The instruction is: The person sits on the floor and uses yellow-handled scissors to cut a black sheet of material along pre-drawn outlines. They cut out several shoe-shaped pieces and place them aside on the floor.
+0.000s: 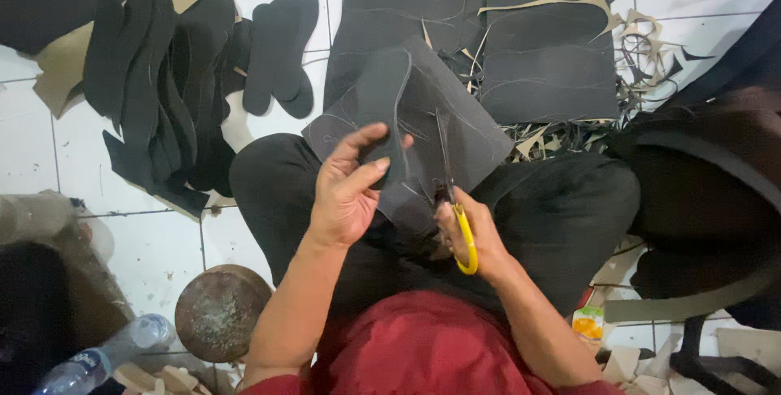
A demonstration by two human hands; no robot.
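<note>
Dark sheet [407,118] pinched in my L hand [346,192], R hand [472,236] clenched on yellow-handled scissors [455,208], blade tips hard to see vs sheet.

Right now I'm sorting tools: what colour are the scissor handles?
Yellow; the scissors in the right hand show best in the head view.

The left hand [346,192] pinches a dark marked sheet [407,118] over the lap. The right hand [472,236] works yellow-handled scissors [455,200] into it (cut soles [163,78] lie piled on the floor).
</note>
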